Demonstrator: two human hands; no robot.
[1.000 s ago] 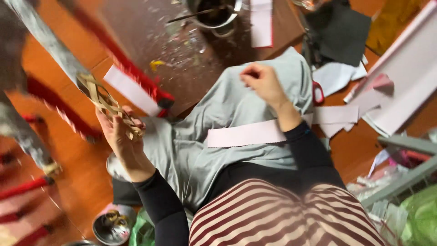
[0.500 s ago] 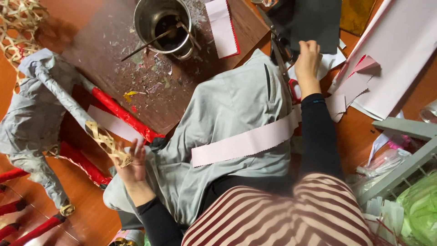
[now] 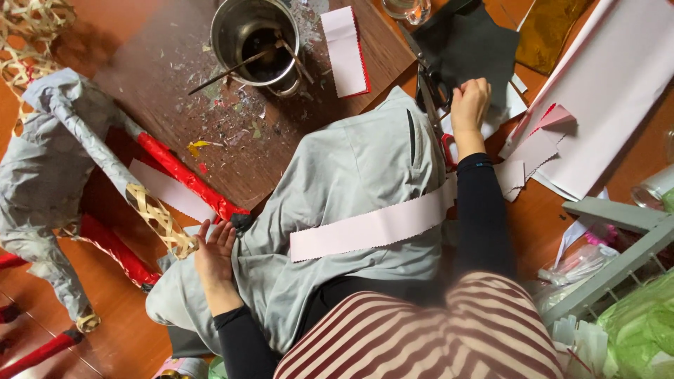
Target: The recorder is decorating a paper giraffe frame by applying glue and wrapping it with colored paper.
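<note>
By scissors [image 3: 432, 91], right hand [image 3: 469, 105] — lowered, nearer

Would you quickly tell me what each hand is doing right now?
Left hand: open, fingers on the woven bamboo leg.
Right hand: closed over the scissors.

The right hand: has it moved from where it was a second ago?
Yes. The right hand has reached forward off the lap, away from the pink paper strip, and now rests by the scissors on the black sheet.

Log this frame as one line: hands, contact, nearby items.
left hand: open, touching woven frame leg | right hand: on scissors, grip unclear | pink paper strip: across lap | metal pot: on board
</note>
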